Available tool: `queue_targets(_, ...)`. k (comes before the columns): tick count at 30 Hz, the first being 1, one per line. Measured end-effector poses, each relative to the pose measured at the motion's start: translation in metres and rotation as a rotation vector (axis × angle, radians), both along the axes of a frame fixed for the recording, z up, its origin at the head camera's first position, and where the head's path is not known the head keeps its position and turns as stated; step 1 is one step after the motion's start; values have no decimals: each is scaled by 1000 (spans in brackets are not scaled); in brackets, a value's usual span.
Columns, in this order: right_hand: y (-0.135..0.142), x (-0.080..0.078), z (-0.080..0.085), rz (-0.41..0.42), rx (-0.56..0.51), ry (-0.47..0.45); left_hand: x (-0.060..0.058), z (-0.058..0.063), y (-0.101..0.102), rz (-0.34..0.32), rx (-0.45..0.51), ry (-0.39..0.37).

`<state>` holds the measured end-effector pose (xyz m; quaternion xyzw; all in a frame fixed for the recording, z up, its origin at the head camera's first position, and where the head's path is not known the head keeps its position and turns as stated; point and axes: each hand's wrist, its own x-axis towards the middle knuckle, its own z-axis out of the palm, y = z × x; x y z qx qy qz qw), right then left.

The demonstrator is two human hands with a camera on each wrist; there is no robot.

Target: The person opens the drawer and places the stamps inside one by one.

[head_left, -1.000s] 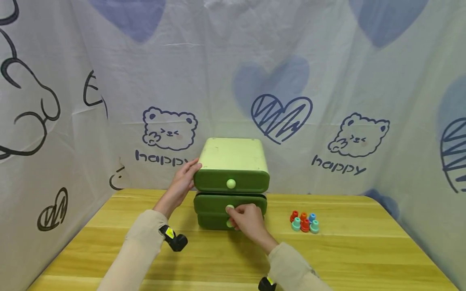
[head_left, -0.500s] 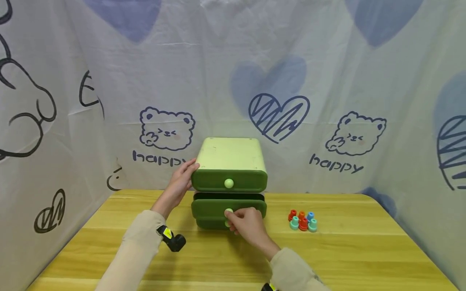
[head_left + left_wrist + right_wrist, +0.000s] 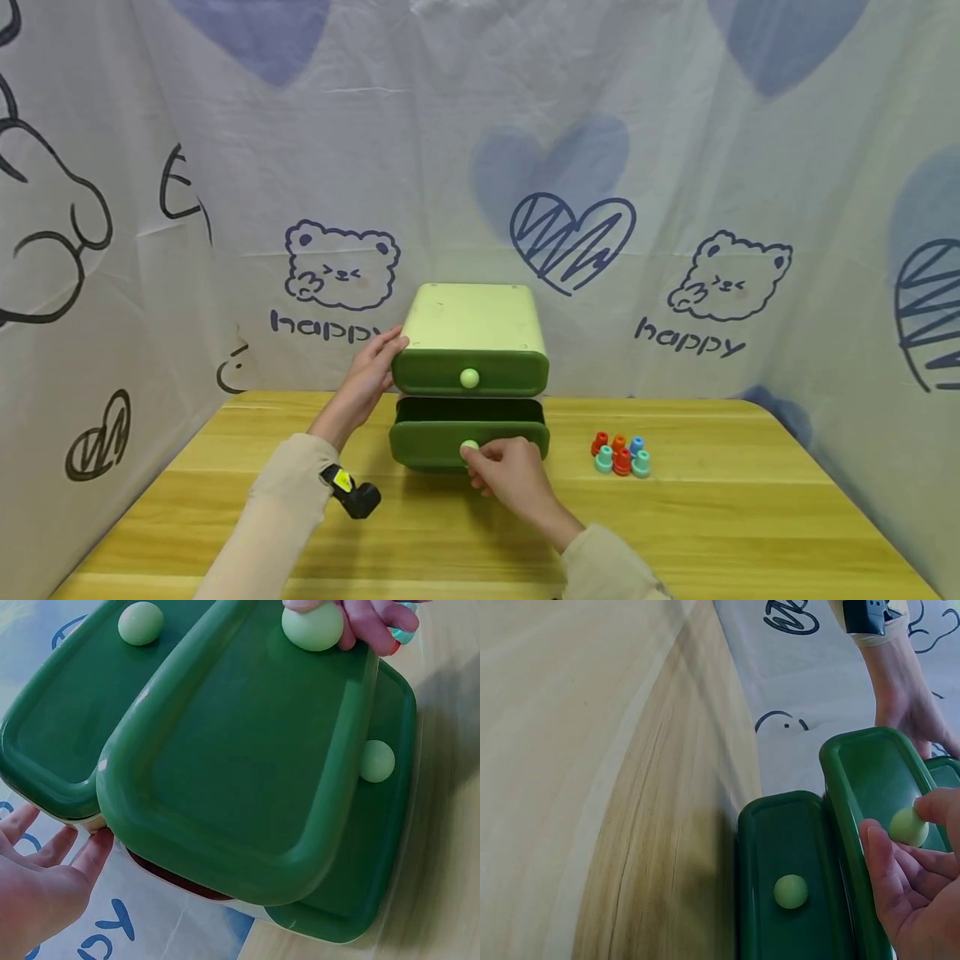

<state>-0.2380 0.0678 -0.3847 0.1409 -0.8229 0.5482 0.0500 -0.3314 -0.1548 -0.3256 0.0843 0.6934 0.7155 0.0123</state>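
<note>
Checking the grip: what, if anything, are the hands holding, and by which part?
The right hand pinches the middle drawer by its knob; the left hand touches the cabinet at its left side.

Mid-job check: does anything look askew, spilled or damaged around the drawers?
Nothing stands out. The middle drawer is open, the right hand pinching its knob; the left hand touches the upright cabinet; the pegs stand grouped on the table.

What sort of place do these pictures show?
Probably a staged recording booth: printed cloth hangs on three sides of the table, and a wrist camera is in view.
</note>
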Motion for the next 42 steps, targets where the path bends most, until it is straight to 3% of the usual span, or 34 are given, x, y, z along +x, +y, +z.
queue_targets(13,-1,9,-6,-34,19,44,1,0,0,5,5,3)
queue_targets(42,2,45,-3,16,1,39,0,0,0,0,6,4)
